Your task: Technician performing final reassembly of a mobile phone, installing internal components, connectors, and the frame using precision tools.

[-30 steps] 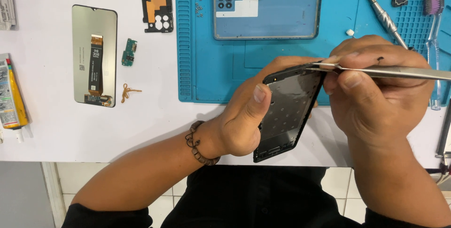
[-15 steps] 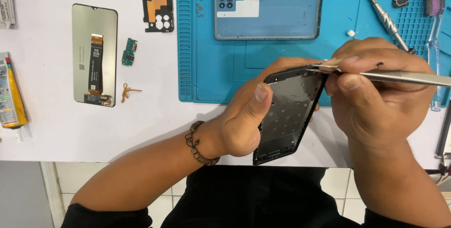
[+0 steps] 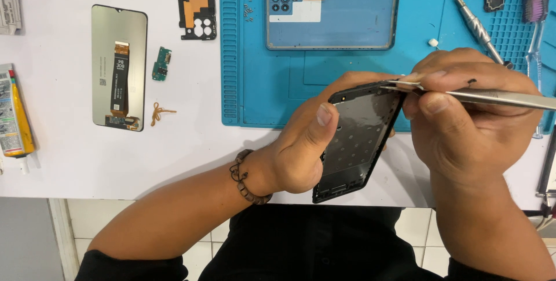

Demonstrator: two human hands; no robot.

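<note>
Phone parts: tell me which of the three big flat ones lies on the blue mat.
The blue back cover, camera holes at its top left. The screen panel lies on the white table, and the black frame is in the hands.

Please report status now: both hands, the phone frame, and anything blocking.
Left hand grips black phone frame, tilted above table edge. Right hand pinches metal tweezers, tips at frame's top corner. Nothing in the way.
</note>
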